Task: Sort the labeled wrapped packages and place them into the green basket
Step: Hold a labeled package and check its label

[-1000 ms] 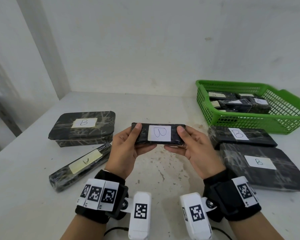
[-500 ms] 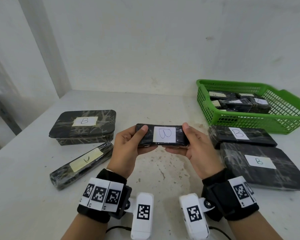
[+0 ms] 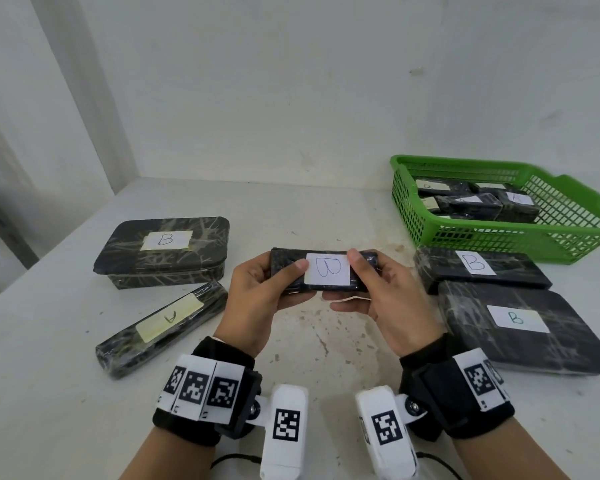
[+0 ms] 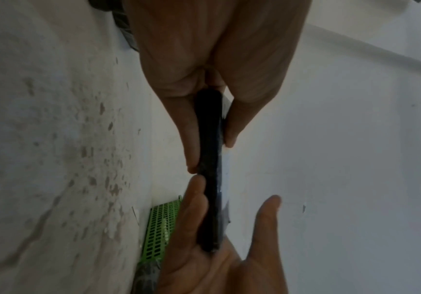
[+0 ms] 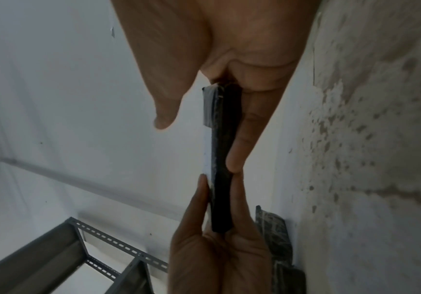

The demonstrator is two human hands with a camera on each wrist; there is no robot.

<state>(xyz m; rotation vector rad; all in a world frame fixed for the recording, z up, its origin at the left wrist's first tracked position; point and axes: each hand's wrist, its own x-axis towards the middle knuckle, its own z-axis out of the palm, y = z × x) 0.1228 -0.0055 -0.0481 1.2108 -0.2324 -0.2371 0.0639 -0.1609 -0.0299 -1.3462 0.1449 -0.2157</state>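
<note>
I see the green basket (image 3: pixel 433 216) at the right of the head frame, with wrapped packages inside. At centre frame, above the table (image 3: pixel 49 393), both hands hold a slim black package (image 3: pixel 288 271) with a white label. My left hand (image 3: pixel 257 299) pinches its left end, thumb on top; my right hand (image 3: pixel 388 299) grips the right end, thumb lifted in both wrist views

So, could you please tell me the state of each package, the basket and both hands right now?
Held package: off the table, label up.
Left hand: pinches its left end.
Right hand: holds its right end.
Green basket: partly filled.
Four other packages: on the table.
</note>
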